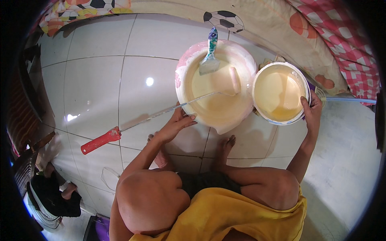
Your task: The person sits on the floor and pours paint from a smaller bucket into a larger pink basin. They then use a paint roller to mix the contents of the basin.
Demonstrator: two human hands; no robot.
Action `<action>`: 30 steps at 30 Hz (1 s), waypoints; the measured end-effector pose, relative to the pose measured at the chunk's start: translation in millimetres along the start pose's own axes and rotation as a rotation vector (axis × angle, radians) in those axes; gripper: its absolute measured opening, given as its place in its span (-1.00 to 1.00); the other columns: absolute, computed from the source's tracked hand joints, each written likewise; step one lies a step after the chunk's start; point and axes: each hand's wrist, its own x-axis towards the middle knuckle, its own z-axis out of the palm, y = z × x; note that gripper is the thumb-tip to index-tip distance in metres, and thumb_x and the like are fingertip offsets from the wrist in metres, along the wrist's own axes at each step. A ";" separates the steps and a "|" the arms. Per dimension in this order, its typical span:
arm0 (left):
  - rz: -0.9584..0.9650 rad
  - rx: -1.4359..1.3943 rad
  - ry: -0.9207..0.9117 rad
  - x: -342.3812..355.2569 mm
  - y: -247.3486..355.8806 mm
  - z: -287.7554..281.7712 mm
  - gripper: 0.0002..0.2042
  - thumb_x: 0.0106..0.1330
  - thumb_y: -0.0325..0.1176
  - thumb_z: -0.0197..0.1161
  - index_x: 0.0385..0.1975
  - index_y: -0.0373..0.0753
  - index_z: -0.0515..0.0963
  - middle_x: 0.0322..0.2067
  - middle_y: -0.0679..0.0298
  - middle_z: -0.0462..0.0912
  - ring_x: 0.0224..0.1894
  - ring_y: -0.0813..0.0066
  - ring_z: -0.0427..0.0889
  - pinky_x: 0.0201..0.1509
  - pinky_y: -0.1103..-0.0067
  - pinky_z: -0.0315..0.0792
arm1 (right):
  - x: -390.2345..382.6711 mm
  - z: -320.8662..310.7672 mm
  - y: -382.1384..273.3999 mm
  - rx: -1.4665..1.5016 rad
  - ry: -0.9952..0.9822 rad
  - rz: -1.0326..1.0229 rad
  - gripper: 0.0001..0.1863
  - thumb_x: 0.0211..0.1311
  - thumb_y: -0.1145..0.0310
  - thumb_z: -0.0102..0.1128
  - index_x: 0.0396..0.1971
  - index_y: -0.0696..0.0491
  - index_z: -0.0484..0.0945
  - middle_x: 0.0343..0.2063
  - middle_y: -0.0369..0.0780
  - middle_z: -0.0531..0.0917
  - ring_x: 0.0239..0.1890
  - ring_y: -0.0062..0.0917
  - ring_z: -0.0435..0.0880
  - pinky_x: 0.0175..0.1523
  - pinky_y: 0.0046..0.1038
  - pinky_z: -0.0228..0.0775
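Observation:
A wide, paint-smeared pinkish-white basin (185, 66) holds cream-coloured paint. My left hand (175, 124) grips its near-left rim, just under the rod of a paint roller (160, 112). The roller's red handle (100, 140) sticks out to the left over the tiles, and its sleeve (235, 80) rests in the paint. A flat paintbrush (212, 52) with a blue-green stained handle leans at the basin's far side. To the right, touching or nearly touching the basin, stands a round white bucket (260, 109) with cream paint inside. My right hand (313, 112) holds the bucket's right rim, thumb on the edge.
White floor tiles (92, 88) surround the basin. Along the far side hangs a cloth with a football print (257, 20), beside red checked fabric (341, 36). A blue stick (350, 99) lies right of the bucket. At the lower left, another person's foot (69, 190) shows.

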 end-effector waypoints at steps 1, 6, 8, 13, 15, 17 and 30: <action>-0.002 -0.002 0.003 0.4 -0.6 0.2 -0.22 0.28 -0.28 0.12 0.32 -0.17 -0.32 0.28 0.04 -0.02 0.32 0.22 0.07 0.29 0.29 0.17 | 0.3 -1.6 4.9 -0.005 0.014 -0.001 -0.66 0.10 0.53 0.12 -0.11 0.34 0.43 -0.21 -0.12 0.61 -0.19 -0.56 0.56 -0.02 -0.53 0.34; -0.007 -0.004 0.008 0.8 0.6 1.5 -0.21 0.29 -0.30 0.11 0.32 -0.13 -0.36 0.28 0.05 -0.01 0.31 0.21 0.08 0.28 0.28 0.18 | -0.4 -2.5 8.3 0.015 0.025 0.010 -0.64 0.10 0.50 0.14 -0.09 0.35 0.42 -0.19 -0.09 0.60 -0.17 -0.55 0.56 0.00 -0.53 0.33; -0.008 -0.009 0.010 1.2 -1.5 -0.1 -0.21 0.29 -0.30 0.11 0.32 -0.13 -0.35 0.28 0.05 -0.01 0.31 0.21 0.09 0.28 0.28 0.19 | -1.0 -1.7 7.2 0.021 0.022 0.020 -0.63 0.10 0.49 0.14 -0.09 0.35 0.42 -0.19 -0.09 0.60 -0.17 -0.55 0.56 0.00 -0.53 0.33; -0.020 -0.033 -0.005 3.7 -4.5 -2.7 -0.18 0.28 -0.26 0.15 0.32 -0.09 -0.38 0.25 0.22 0.06 0.25 0.40 0.18 0.25 0.42 0.24 | -2.1 -3.2 9.2 -0.003 0.053 0.023 -0.66 0.11 0.50 0.14 -0.10 0.33 0.44 -0.21 -0.12 0.60 -0.19 -0.57 0.56 -0.02 -0.54 0.34; -0.024 -0.022 -0.002 3.1 -5.0 -4.1 -0.18 0.28 -0.27 0.15 0.32 -0.08 -0.37 0.25 0.22 0.06 0.25 0.40 0.18 0.25 0.42 0.24 | -2.1 0.3 0.0 0.009 0.006 0.015 -0.69 0.13 0.51 0.12 -0.12 0.31 0.45 -0.23 -0.14 0.61 -0.20 -0.58 0.56 -0.03 -0.55 0.34; 0.001 -0.016 0.013 2.7 -4.2 -2.7 -0.19 0.28 -0.32 0.12 0.32 -0.10 -0.38 0.28 0.12 0.01 0.28 0.29 0.16 0.26 0.34 0.22 | -2.8 3.9 -4.4 0.013 0.010 0.004 -0.71 0.14 0.51 0.11 -0.13 0.29 0.46 -0.24 -0.16 0.61 -0.22 -0.60 0.55 -0.05 -0.55 0.35; -0.004 -0.023 0.000 2.7 -6.1 -3.2 -0.25 0.29 -0.27 0.12 0.31 -0.07 -0.29 0.24 0.20 0.08 0.24 0.39 0.19 0.26 0.38 0.24 | -3.2 4.4 -6.5 0.043 -0.022 0.002 -0.76 0.14 0.49 0.19 -0.19 0.24 0.50 -0.30 -0.22 0.62 -0.28 -0.68 0.54 -0.15 -0.59 0.36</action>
